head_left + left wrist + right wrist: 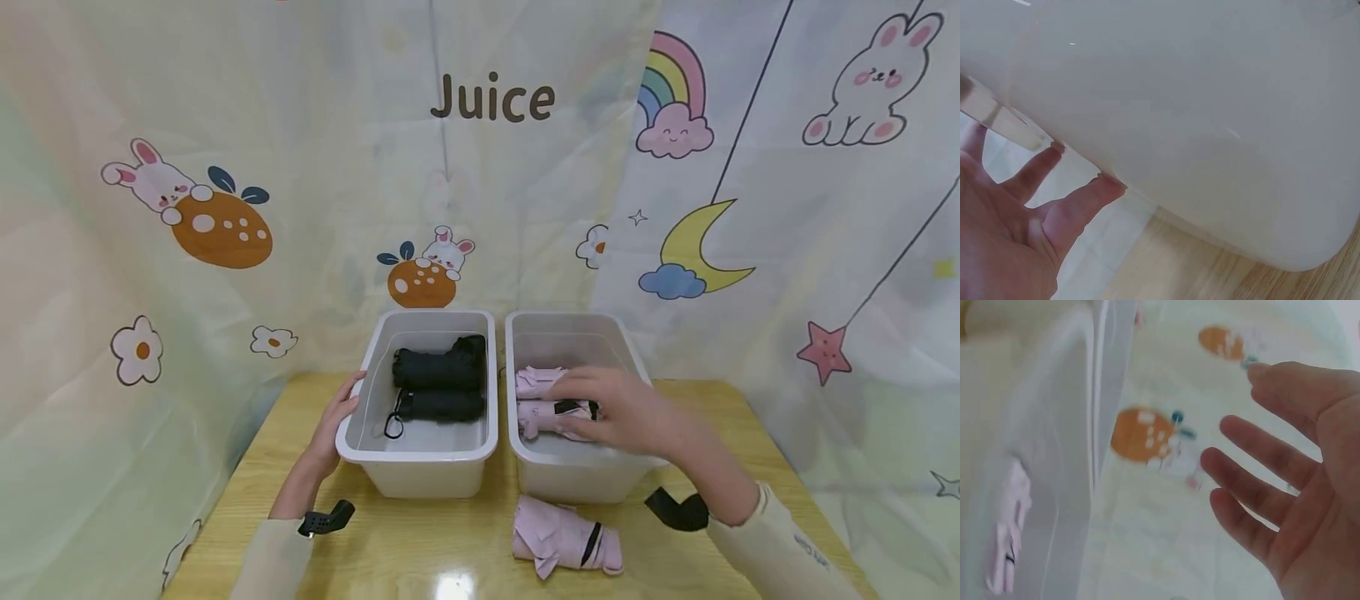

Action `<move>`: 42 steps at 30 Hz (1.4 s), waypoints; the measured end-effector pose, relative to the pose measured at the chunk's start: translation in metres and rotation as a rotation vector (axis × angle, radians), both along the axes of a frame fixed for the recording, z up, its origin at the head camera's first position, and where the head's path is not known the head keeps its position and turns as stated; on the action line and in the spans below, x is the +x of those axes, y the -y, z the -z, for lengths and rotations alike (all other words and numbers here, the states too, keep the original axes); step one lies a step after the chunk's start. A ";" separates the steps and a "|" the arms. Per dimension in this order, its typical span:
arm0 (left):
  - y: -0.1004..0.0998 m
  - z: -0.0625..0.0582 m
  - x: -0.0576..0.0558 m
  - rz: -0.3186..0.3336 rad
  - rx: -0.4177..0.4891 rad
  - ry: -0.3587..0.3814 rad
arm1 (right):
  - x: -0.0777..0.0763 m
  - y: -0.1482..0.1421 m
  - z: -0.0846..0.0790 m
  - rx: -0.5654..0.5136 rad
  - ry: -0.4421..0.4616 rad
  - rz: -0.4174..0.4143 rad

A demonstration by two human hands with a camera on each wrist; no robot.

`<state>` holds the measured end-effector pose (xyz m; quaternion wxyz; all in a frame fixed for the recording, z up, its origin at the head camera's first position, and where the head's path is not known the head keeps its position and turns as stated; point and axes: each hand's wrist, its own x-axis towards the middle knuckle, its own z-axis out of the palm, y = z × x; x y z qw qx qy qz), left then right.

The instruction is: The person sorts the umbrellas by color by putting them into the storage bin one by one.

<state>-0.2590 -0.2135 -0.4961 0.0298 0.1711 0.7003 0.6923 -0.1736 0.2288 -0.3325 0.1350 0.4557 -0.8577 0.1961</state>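
Note:
My left hand (330,429) rests at the left side of the left grey bin (416,457). In the left wrist view, its spread fingers (1088,203) touch the bin's smooth wall. Two black folded umbrellas (438,406) lie in that bin, one with a looped strap. My right hand (618,408) is over the right bin (585,462), overlapping two pink folded umbrellas (536,382) in the head view. In the right wrist view, that hand's fingers are loosely spread with nothing between them. Another pink folded umbrella (566,537), with a black band, lies on the table before the right bin.
The bins stand side by side on a wooden table (397,550), with a narrow gap between them. Close behind hangs a pale curtain (322,167) printed with rabbits and flowers, which also falls along both sides.

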 end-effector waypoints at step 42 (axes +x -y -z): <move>0.000 -0.004 -0.003 0.006 0.029 -0.002 | 0.059 0.015 0.241 -0.091 -0.013 0.381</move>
